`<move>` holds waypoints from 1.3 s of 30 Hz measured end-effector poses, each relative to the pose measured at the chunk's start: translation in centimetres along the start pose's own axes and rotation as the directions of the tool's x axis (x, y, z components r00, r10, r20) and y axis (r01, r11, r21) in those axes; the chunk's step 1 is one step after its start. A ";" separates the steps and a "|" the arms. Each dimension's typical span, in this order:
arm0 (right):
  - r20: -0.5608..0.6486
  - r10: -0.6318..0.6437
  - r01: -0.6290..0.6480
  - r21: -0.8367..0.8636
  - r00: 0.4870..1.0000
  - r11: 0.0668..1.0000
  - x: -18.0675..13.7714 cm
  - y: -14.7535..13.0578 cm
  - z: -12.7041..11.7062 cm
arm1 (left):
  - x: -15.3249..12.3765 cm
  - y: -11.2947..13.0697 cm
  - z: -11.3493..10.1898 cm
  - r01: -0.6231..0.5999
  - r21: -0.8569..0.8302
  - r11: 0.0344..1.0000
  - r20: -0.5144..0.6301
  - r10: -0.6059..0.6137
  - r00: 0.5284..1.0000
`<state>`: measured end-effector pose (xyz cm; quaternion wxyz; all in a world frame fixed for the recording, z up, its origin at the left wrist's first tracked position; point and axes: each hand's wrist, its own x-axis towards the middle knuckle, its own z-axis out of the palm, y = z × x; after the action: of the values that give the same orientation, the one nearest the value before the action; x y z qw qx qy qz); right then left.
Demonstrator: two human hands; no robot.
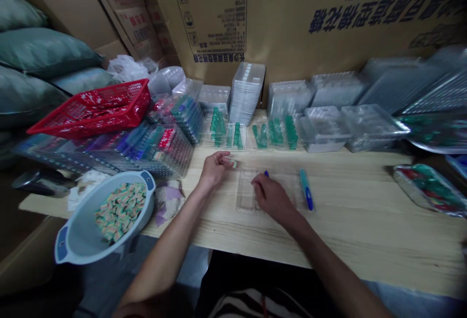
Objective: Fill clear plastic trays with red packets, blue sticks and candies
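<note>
A clear plastic blister tray [251,200] lies flat on the wooden table [357,220] in front of me. My right hand [272,199] rests on the tray with its fingers curled round a blue pen-like thing whose tip shows above the fingers. A second blue pen [305,189] lies in the tray's right side. My left hand [215,167] sits just left of the tray, fingers pinched on a small striped eraser [232,164].
A pale blue bowl [73,240] of striped erasers hangs off the table's left edge. A red basket [97,106] sits on stacked packed trays. Green pieces [275,132] in open trays and stacks of clear trays [246,92] line the back, before cardboard boxes [292,16].
</note>
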<state>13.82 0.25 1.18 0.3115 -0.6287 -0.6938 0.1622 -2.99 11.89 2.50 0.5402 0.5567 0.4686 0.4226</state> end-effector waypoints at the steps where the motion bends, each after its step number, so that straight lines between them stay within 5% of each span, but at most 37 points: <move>1: 0.059 -0.027 0.032 -0.075 0.998 0.997 -0.6 -0.4 0.2 | 0.7 0.0 -0.4 -0.042 0.130 0.991 0.050 0.036 0.998; 4: 0.182 0.014 0.036 -0.270 0.983 0.962 -1.7 -1.9 0.5 | 2.1 0.2 -0.2 -0.150 0.406 0.902 0.216 0.065 0.974; 12: 0.274 0.073 0.036 -0.372 0.959 0.927 -1.1 -3.2 -0.1 | 2.4 0.7 3.2 -0.392 0.571 0.721 0.500 0.074 0.863; 20: 0.273 0.036 0.068 -0.363 0.961 0.929 -1.3 -2.9 0.0 | 2.0 -0.5 2.7 -0.515 0.593 0.619 0.519 0.196 0.832; 27: 0.278 0.040 0.063 -0.352 0.960 0.934 -1.2 -2.9 -0.1 | 1.5 -0.9 1.9 -0.516 0.585 0.626 0.497 0.225 0.838; 34: 0.284 0.038 0.069 -0.356 0.958 0.932 -1.3 -2.8 -0.1 | 1.1 0.6 2.6 -0.682 0.665 0.304 0.691 0.096 0.716; 39: 0.262 0.021 0.072 -0.339 0.965 0.938 -1.4 -2.6 0.1 | 0.5 0.6 3.0 -0.694 0.684 0.225 0.692 0.102 0.715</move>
<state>11.74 -1.47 2.40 0.1042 -0.6375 -0.7547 0.1153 0.06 11.75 2.92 0.0953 0.9513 0.2894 0.0474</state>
